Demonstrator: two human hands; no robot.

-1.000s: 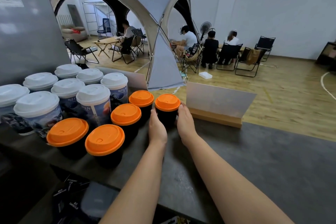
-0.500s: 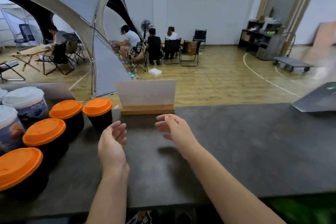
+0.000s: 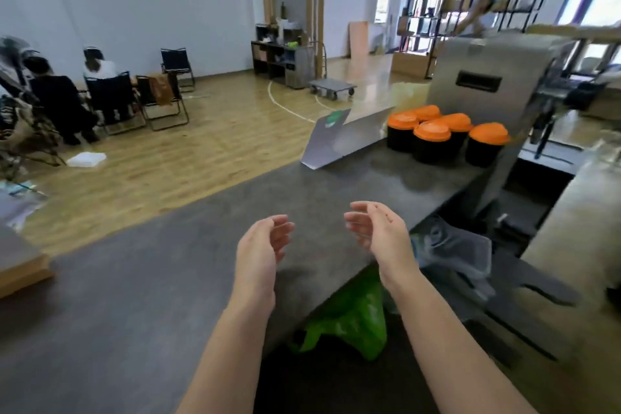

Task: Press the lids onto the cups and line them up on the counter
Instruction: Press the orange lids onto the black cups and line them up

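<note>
Several black cups with orange lids (image 3: 431, 136) stand clustered at the far right of the dark grey counter (image 3: 168, 279), beside a steel machine. My left hand (image 3: 260, 247) and my right hand (image 3: 378, 232) hover over the counter's middle, palms facing each other, fingers relaxed and holding nothing. Both hands are well short of the cups, which lie up and to the right of them.
A steel machine (image 3: 497, 84) rises behind the cups. A slanted metal sign holder (image 3: 336, 139) stands left of them. A green bag (image 3: 353, 316) and clear plastic (image 3: 453, 245) lie below the counter's near edge. A wooden block (image 3: 20, 274) sits at far left. People sit on chairs (image 3: 111, 94) beyond.
The view has swung right, away from the first group of cups. Both hands let go of an orange-lidded cup there and now float empty toward a second cluster at the right.
</note>
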